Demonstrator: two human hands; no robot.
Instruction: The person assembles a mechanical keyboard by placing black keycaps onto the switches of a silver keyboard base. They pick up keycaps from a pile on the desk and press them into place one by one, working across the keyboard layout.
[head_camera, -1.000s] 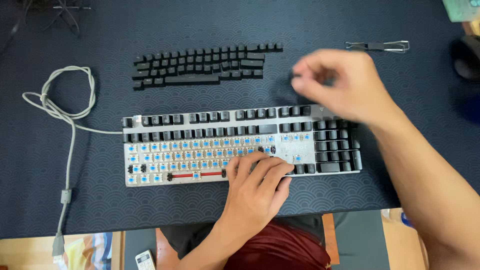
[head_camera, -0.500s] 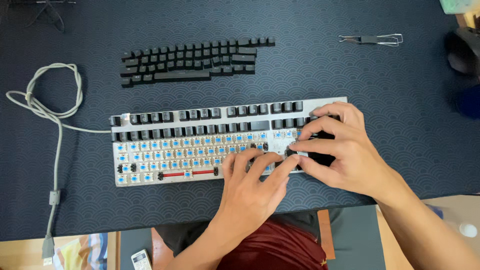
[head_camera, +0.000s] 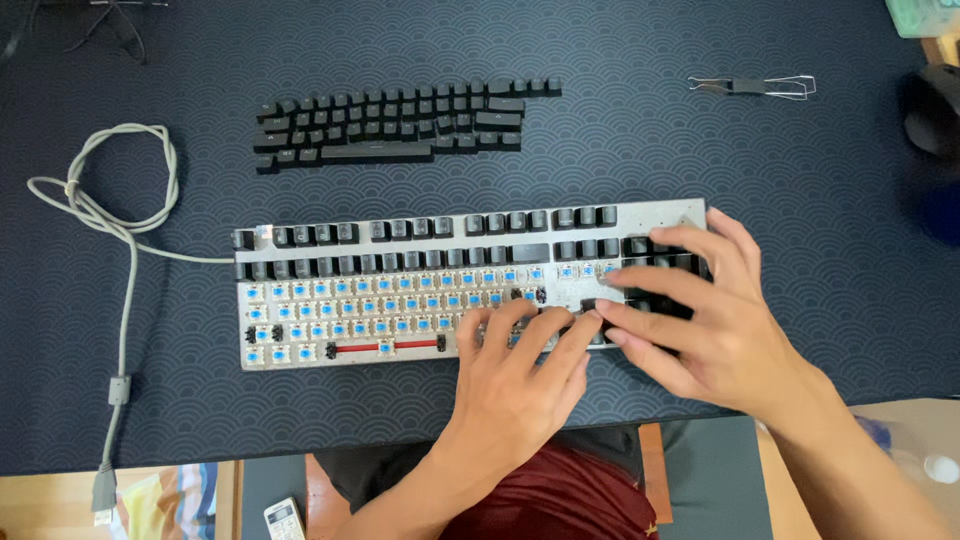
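Silver-grey keyboard (head_camera: 400, 262) lies flat on a dark blue desk mat (head_camera: 700, 170) with a wave pattern, long side running left to right, close to the near edge of the mat. Top two rows still carry black caps; most of the middle and lower rows are bare, blue switch stems showing, plus a red bar at the space-bar slot. Right block keeps its black caps.

Left hand (head_camera: 515, 375) rests palm down on the lower middle of the keyboard, fingers spread a little and laid flat over the bare switches, not pinching anything visible. Right hand (head_camera: 715, 325) lies over the right end of the keyboard, fingers spread and stretched leftward across the black caps. Its fingertips come right up to the left hand's fingertips near one dark cap; cannot tell whether that cap is gripped or only touched.

Loose black keycaps (head_camera: 395, 125) sit in neat rows on the mat beyond the keyboard, well apart from both hands. Wire keycap puller (head_camera: 752, 87) lies flat at far right, apart from the caps. Grey cable (head_camera: 110, 215) runs from the keyboard's left end, loops once, then trails down to a plug at the mat's near-left edge. Dark rounded thing at far right edge, cut off. Small white remote (head_camera: 284, 519) pokes in at the bottom edge, beside a dark red shirt.
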